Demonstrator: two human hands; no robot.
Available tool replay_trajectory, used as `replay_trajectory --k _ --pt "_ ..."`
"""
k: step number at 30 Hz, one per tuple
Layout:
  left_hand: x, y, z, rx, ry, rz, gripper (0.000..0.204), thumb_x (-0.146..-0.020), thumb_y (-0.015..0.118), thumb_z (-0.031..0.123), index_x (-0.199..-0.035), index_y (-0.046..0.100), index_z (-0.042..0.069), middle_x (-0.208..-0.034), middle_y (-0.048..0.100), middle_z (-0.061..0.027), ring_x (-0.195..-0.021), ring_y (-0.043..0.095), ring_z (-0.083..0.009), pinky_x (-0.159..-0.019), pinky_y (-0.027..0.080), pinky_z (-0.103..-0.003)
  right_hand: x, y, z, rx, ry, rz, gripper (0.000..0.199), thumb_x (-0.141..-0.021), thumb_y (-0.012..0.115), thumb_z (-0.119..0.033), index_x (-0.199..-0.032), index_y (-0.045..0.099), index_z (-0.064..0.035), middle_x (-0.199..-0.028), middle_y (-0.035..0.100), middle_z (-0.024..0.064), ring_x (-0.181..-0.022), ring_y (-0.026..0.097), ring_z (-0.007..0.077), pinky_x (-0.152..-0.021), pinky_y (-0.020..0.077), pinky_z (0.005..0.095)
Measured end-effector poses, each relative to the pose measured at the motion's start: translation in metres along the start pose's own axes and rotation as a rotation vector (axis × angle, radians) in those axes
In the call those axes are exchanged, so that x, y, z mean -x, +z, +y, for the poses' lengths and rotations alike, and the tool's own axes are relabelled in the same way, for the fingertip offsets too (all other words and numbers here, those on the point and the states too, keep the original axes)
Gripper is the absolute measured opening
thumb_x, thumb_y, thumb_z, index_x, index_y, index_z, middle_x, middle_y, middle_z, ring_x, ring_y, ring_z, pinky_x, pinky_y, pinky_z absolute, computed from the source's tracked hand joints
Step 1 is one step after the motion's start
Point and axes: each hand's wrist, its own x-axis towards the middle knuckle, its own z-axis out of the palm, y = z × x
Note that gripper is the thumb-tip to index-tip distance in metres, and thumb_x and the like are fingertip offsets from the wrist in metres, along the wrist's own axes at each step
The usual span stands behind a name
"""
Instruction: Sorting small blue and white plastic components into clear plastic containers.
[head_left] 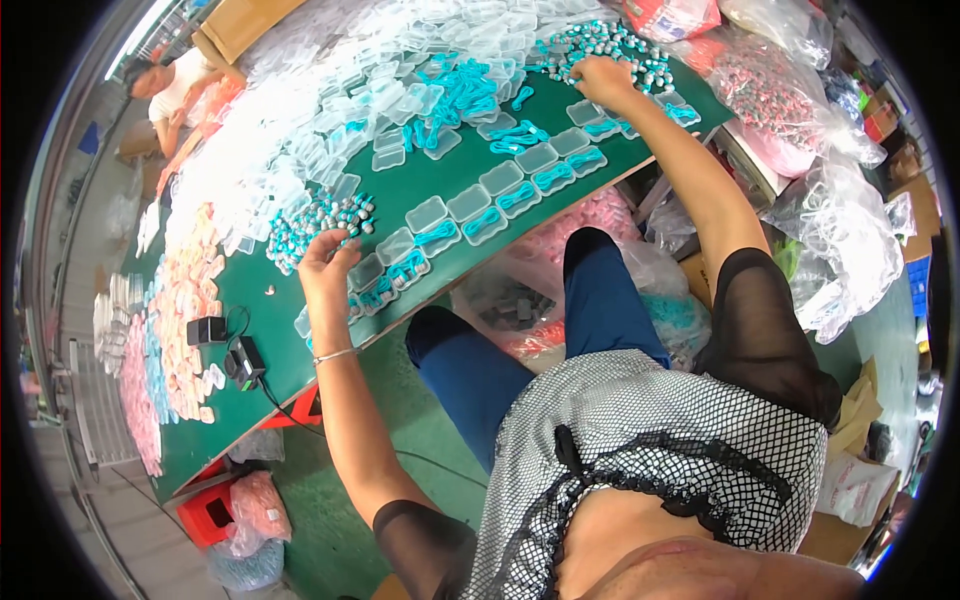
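Surface: green worktable (270,310) runs across my view, heaped with small parts.
Done so far: I count a row of clear cases (500,195) along the table's near edge, lids open, most already holding a teal cord.
Left to do: I judge plenty, since a big drift of empty clear cases (330,90) covers the table's far side.
Left hand (328,262): fingers curled into the near pile of teal-and-grey pieces (318,222), pinching some.
Right hand (603,78): palm down, fingers bent, grabbing in the far pile of teal-and-grey pieces (600,45).
Packages: clear plastic bags (850,230) of pink parts crowd the table's right end; pink bag (260,505) lies on the floor below the table.
Labels: none I can read.
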Motion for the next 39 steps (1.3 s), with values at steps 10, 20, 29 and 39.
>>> replay_trajectory --k 10,20,29,39 --pt "0.040 0.017 0.018 0.324 -0.057 -0.011 0.021 -0.081 0.067 0.002 -0.102 0.063 0.004 -0.093 0.064 -0.0040 -0.084 0.062 -0.0132 -0.070 0.047 -0.023 -0.004 -0.005 -0.012 0.296 -0.053 0.064 0.026 -0.070 0.060 -0.026 -0.091 0.067 -0.0122 -0.095 0.066 0.0118 -0.094 0.063 0.0275 -0.077 0.0432 0.0512" --pt "0.049 0.049 0.009 0.205 0.023 -0.136 0.020 -0.079 0.067 -0.001 -0.098 0.062 0.002 -0.091 0.065 -0.0044 -0.080 0.062 -0.0116 -0.068 0.049 -0.023 0.068 -0.028 -0.100 -0.890 -0.445 0.002 0.023 -0.074 0.067 -0.007 -0.097 0.068 -0.0080 -0.082 0.060 0.0003 -0.068 0.052 0.0088 -0.063 0.0446 0.0222" --pt "0.042 0.068 0.014 -0.521 0.626 -0.055 0.016 -0.071 0.068 -0.002 -0.085 0.063 0.003 -0.083 0.062 -0.0111 -0.076 0.062 -0.0286 -0.064 0.050 -0.037 0.132 -0.031 -0.202 -0.937 -0.521 -0.208 0.022 -0.070 0.074 -0.008 -0.080 0.055 -0.0051 -0.074 0.052 -0.0010 -0.064 0.048 0.0086 -0.058 0.0412 0.0243" --pt "0.030 0.068 0.005 -0.638 0.734 -0.202 0.011 -0.070 0.067 0.001 -0.080 0.065 0.005 -0.084 0.063 -0.0092 -0.080 0.060 -0.0294 -0.071 0.049 -0.038 0.137 -0.006 -0.238 -0.401 -0.720 0.041 0.024 -0.068 0.073 -0.018 -0.081 0.054 -0.0133 -0.081 0.059 0.0003 -0.083 0.057 0.0201 -0.081 0.0352 0.0382"
